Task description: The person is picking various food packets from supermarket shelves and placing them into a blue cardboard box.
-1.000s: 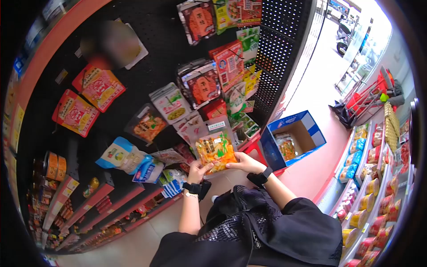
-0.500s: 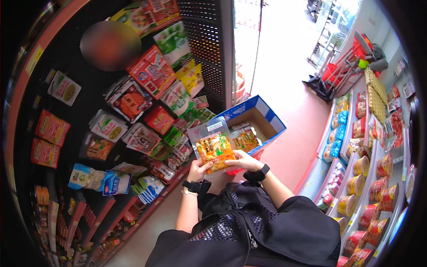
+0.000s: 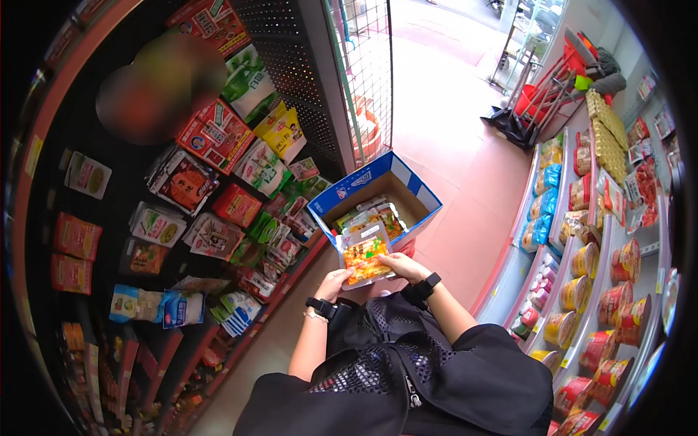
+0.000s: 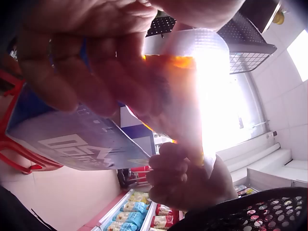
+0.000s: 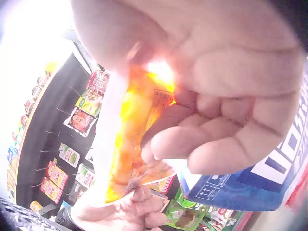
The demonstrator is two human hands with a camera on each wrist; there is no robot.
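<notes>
A clear plastic pouch of orange-yellow pickled vegetables (image 3: 366, 256) is held in front of the body, close over the near edge of a blue cardboard box (image 3: 358, 182). My left hand (image 3: 331, 284) pinches its lower left side, thumb on the front face. At the lower right side my right hand (image 3: 408, 269) grips it likewise. In the left wrist view, the pouch (image 4: 178, 96) is backlit, the left fingers (image 4: 96, 86) behind it. The right wrist view shows curled right fingers (image 5: 221, 149) against the pouch. Several similar packets (image 3: 385, 216) lie inside the box.
To the left, a black pegboard rack (image 3: 131, 192) carries hanging food packets above slanted shelves. Shelves of cup noodles (image 3: 614, 301) run along the right. Brooms and dustpans (image 3: 542, 102) stand at the back right, near a bright doorway and a wire mesh panel (image 3: 363, 80).
The head view has turned right, bringing the box nearer the middle, behind the hands. The pouch now tilts flatter and overlaps the box's near edge. Both hands keep their hold.
</notes>
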